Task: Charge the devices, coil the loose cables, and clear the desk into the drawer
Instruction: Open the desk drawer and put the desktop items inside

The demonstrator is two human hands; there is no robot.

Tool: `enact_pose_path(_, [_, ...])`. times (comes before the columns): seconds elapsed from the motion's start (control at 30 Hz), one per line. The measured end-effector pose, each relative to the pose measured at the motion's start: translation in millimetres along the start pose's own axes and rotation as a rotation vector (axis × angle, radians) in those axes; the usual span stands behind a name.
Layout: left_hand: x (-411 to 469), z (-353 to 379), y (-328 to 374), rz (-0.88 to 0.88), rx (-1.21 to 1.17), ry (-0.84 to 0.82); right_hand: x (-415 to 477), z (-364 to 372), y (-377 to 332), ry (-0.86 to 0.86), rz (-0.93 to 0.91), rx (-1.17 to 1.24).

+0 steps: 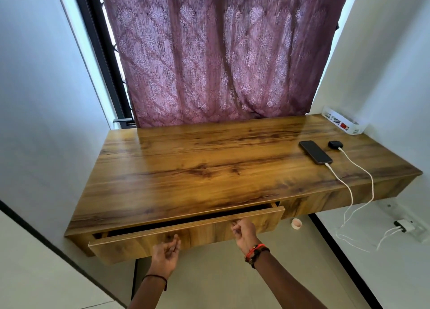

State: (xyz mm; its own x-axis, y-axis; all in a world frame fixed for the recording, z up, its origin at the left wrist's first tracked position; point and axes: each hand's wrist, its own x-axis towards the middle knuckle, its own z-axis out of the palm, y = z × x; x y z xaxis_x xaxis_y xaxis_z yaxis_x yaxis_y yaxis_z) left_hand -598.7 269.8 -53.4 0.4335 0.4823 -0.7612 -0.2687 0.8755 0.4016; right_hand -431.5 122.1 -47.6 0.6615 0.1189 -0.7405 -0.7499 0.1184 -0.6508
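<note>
Nearest: left hand (166,253), palm up, fingers loosely curled and grasping nothing, just under the drawer (186,236); right hand (244,233), fingers curled against the drawer front near its top edge, though I cannot tell whether they hook it or only press. Drawer: open by a slim gap, inside too dark to read. Worktop (197,164): phone (315,152) and earbud case (334,144) at the right end, each on a white cable (342,180) running down to the wall charger (406,227), and a basket (344,125) behind them; charging and clearing look done, and only shutting the drawer seems left.

Purple patterned curtain (209,52), white basket (354,131) against right wall
</note>
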Motion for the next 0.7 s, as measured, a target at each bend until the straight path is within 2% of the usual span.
enact_pose_path(0.3, [36.3,20.1,10.0,0.001,-0.078,-0.008,31.6,17.2,-4.9,-0.076,-0.013,0.134])
enact_pose_path(0.53, [40.5,8.1,10.7,-0.018,0.015,-0.046,33.5,6.2,3.5,-0.121,-0.065,0.176])
enact_pose_path(0.6, [37.7,10.9,9.2,-0.004,0.147,-0.003,37.5,5.5,3.0,-0.111,-0.091,0.062])
enact_pose_path(0.7, [21.4,13.3,-5.2,-0.007,0.388,0.059,39.9,2.1,-0.3,-0.051,-0.157,-0.277])
